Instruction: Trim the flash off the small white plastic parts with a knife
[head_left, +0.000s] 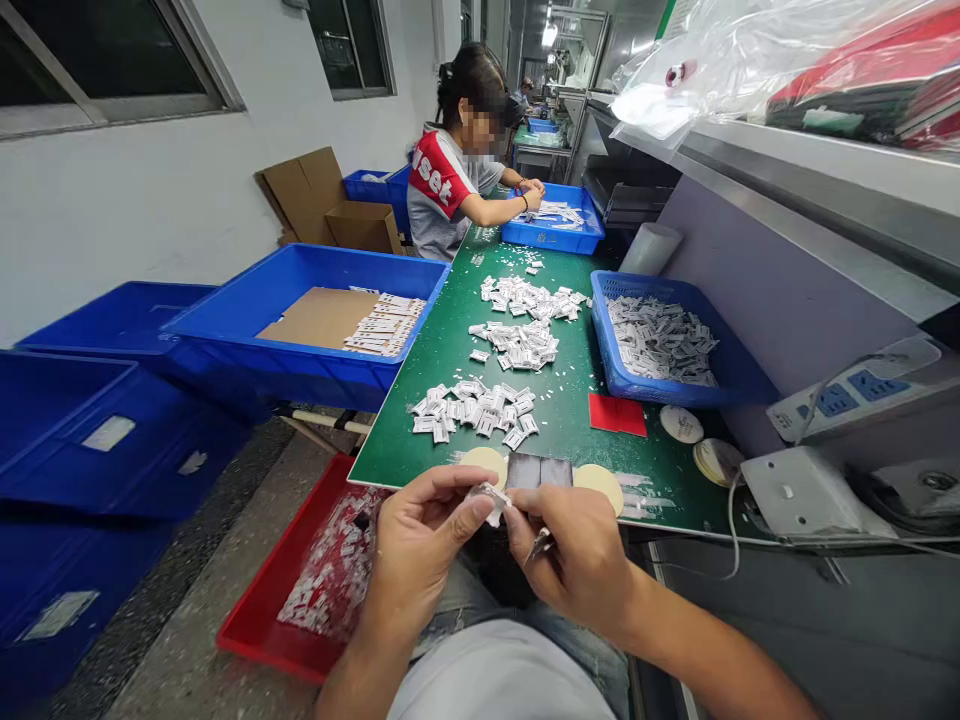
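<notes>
The small white piece (pixel 491 497) is held up by the near edge of the green surface (pixel 442 350), pinched between the thumb and fingers of the left hand (pixel 416 545), while its right end is met by the closed fingertips of the right hand (pixel 577 548), in which a slim metal tool (pixel 540 543) is also gripped. The piece is best steadied by the left pinch alone, with only light pressure applied from the right, and the tool's tip, whose shape cannot be made out, should be kept clear of the skin.
</notes>
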